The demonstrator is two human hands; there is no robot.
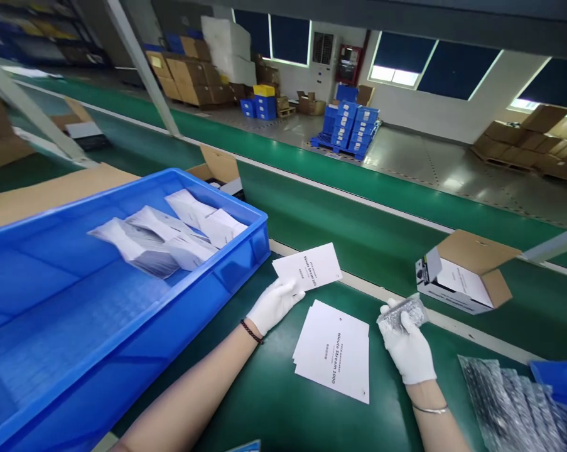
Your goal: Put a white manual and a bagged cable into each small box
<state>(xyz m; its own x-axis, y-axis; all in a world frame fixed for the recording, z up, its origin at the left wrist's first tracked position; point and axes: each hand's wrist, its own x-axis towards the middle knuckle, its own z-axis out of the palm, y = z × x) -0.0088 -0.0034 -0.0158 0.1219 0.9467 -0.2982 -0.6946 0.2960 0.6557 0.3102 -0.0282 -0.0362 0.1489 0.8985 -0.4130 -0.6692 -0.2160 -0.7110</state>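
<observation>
My left hand [274, 304], in a white glove, pinches a white printed booklet [307, 267] and holds it just above the green table beside the blue bin. My right hand [408, 348], also gloved, is closed around a small silvery bubble-wrap pouch [402, 311]. Between the two hands a small stack of the same white booklets [333, 349] lies flat on the table. An open cardboard box [462, 273] with a white sheet inside sits on the green conveyor belt, a little beyond my right hand.
A large blue plastic bin [170, 314] at the left holds several white pouches [165, 235]. A pile of silvery bubble bags [504, 402] lies at the lower right next to another blue bin's corner [561, 380]. Another open carton [220, 169] stands behind the bin. Stacked crates and cartons fill the floor beyond.
</observation>
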